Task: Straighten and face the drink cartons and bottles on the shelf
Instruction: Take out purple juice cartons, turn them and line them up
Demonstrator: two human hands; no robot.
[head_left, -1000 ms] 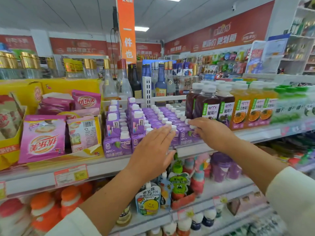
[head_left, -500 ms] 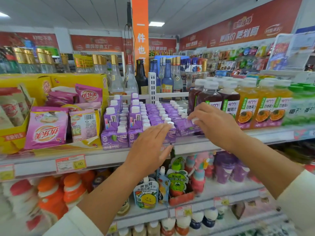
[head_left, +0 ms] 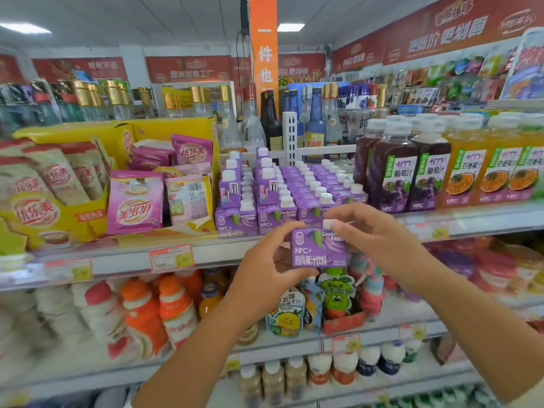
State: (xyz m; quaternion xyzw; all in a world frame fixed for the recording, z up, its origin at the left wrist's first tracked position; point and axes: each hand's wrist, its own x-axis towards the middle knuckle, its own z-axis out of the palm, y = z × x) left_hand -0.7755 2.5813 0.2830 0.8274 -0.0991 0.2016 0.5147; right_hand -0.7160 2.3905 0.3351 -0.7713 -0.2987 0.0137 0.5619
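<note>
Purple carton (head_left: 319,248), one piece: held clear of the shelf (head_left: 117,260), just in front of its rim and below the front row of cartons (head_left: 294,195). It is upright, white cap up, with the printed face toward the camera and the text level. The visible face is wider than tall, so the long axis runs left to right.

Left hand (head_left: 265,269): grip clamped on the carton's left side, fingers over the top corner, thumb along the lower edge.

Right hand (head_left: 374,237): grip clamped on the carton's upper right, fingertips over the cap.

Shelf, pale metal with a price tag (head_left: 170,257) on its rim, from left to right:
- a yellow box (head_left: 88,134) with pink sachets (head_left: 135,198)
- purple cartons in rows, two columns stacked higher on the left
- grape bottles (head_left: 394,175), labels forward
- orange bottles (head_left: 477,172), labels forward

Lower shelf: orange-and-white bottles (head_left: 144,313) and cartoon pouches (head_left: 284,316).

Behind: glass bottles (head_left: 265,119).

Room: a shop with a white ceiling, lit panels, red wall signs (head_left: 188,69) and a hanging orange banner (head_left: 263,45).
</note>
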